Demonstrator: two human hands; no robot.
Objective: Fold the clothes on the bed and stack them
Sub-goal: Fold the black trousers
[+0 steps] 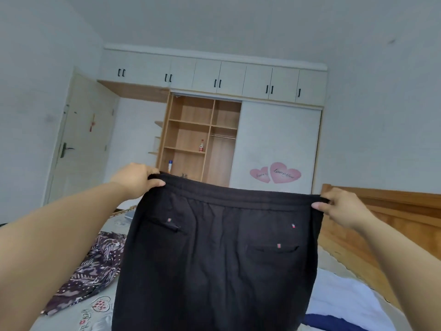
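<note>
Trousers: black cotton-look trousers with an elastic waistband held up in the air over the bed, back side toward the camera — two slit back pockets w/ small red-and-white tabs show. Waistband stretched flat and wide, roughly level, slightly lower on the right. Legs hang down out of view at the bottom edge.
Left hand: left hand closed on the waistband's left corner, thumb on the near face, fingers wrapped behind.
Right hand: right hand pinching the waistband's right corner, thumb in front, fingers curled over the top edge.
Bed: bed with a grey printed sheet showing heart motifs below the trousers; wooden headboard at right.
Other clothes: crumpled purple-and-white patterned fabric garment lying on the sheet at left, under the left forearm. White cloth and a dark blue cloth lie at lower right, touching each other; can't tell what garments they are.
Background: white-and-wood wardrobe w/ one sliding door open — two small bottles on its shelves; pink heart stickers on the closed door. Cream room door at left.
</note>
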